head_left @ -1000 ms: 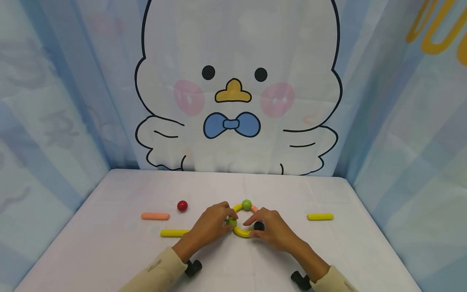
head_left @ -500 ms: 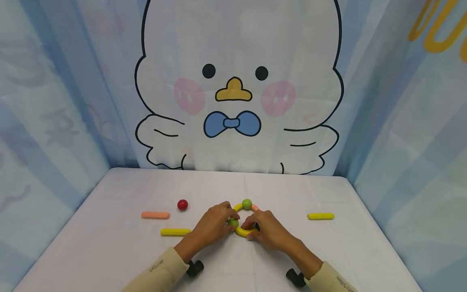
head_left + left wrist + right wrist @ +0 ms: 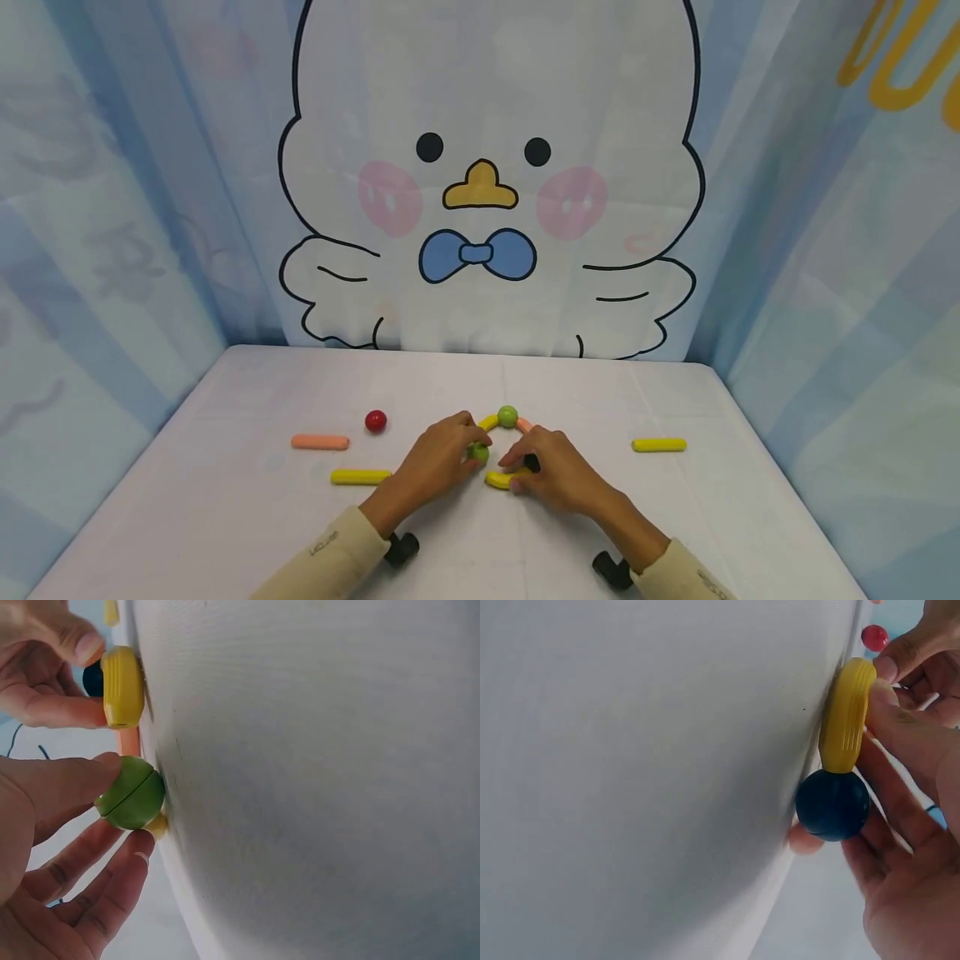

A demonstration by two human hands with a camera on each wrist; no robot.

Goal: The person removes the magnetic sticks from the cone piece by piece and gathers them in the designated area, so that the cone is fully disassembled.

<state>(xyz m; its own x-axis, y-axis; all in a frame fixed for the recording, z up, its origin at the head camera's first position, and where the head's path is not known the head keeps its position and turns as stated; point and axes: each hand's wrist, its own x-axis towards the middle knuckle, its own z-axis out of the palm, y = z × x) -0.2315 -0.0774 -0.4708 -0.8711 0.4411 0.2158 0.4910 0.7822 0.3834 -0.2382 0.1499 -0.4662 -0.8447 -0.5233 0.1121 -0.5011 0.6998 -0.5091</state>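
Thumb and fingers of my left hand (image 3: 446,454) pinch a green ball (image 3: 133,795) with a seam across it. My right hand (image 3: 558,473) pinches a curved, ribbed yellow stick (image 3: 847,712) between thumb and fingers. A dark blue ball (image 3: 832,806) sits at that stick's near end, with right-hand fingers behind it. In the head view, a small gap separates the curved stick from the held green ball. Beyond the hands, a second green ball (image 3: 507,416) lies between another yellow stick (image 3: 489,422) and an orange stick (image 3: 524,425), forming an arc partly hidden by the hands.
On the white table (image 3: 480,550), a red ball (image 3: 376,422), an orange straight stick (image 3: 320,442) and a yellow straight stick (image 3: 360,477) lie left of the hands. Another yellow straight stick (image 3: 659,445) lies at the right. A printed curtain (image 3: 480,317) stands behind the table.
My right hand has shifted its hold onto the curved yellow stick. Half a second ago that stick met the left-hand green ball; now they stand slightly apart.
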